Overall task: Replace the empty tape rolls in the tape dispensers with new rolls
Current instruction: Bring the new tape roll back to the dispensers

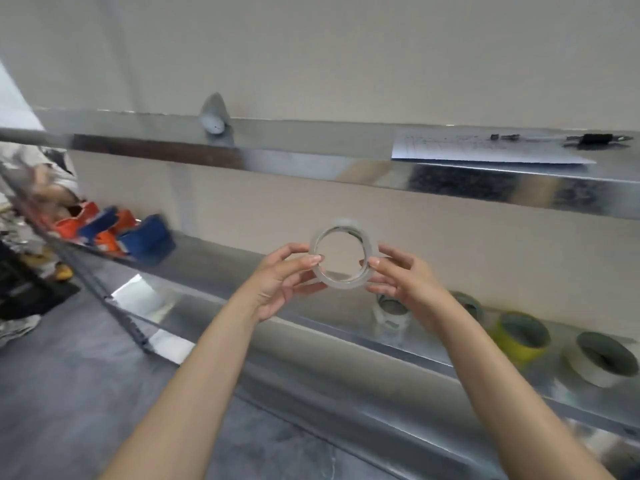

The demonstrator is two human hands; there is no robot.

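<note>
Holding a clear tape roll [346, 285] up in mid-air over the lower metal shelf [214, 258], the left hand [277, 282] pinches its left rim and the right hand [405, 282] pinches its right rim. The roll's on edge with the hole facing pretty much straight at the camera, so its axis runs toward the wall. Blurry orange-and-blue tape dispensers [138, 237] sit at the shelf's left end, with a white roll [391, 320] and a yellow roll [519, 337] off to the right.
</note>
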